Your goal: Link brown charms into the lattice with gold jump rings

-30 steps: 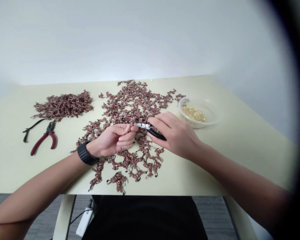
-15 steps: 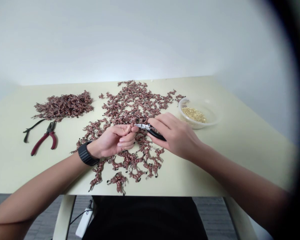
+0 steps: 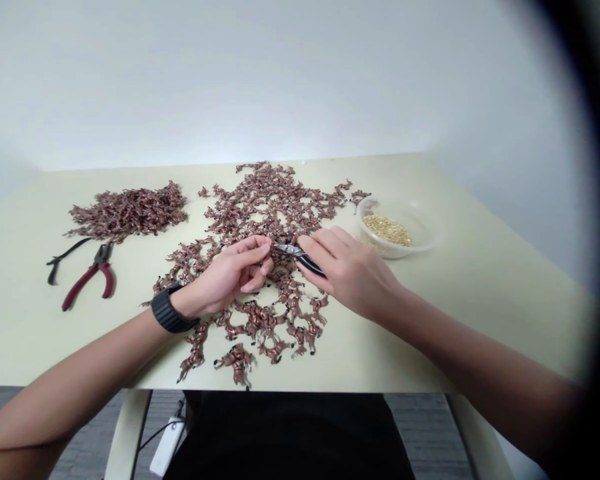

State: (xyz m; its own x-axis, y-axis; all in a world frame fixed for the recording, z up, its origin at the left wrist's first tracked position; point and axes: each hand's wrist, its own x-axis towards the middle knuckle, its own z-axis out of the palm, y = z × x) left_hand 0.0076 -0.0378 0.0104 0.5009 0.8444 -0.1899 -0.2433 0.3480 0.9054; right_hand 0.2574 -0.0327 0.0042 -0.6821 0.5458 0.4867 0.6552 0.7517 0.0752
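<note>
My left hand point(image 3: 237, 270), with a black band on its wrist, is closed in a pinch of thumb and forefinger. Between those fingertips a bit of a small brown animal figurine point(image 3: 273, 246) shows; the rest of it is hidden. Wrapped round the black handles of a pair of pliers point(image 3: 311, 265) is my right hand point(image 3: 353, 270). The pliers' silver jaws point left, with their tips at the piece in my left fingertips. Beneath both hands spread many brown animal figurines point(image 3: 260, 320) with black ends.
A denser heap of brown figurines point(image 3: 130, 210) lies at the back left. In front of it are red-handled pliers point(image 3: 89, 279) and a thin black tool point(image 3: 54, 268). A clear round tub point(image 3: 400, 250) on the right holds small gold pieces point(image 3: 386, 229).
My left hand has turned, its fingertips rising slightly and its other fingers loosening from the palm. The pliers' tips have shifted a little right and up. The scattered figurines have stayed put.
</note>
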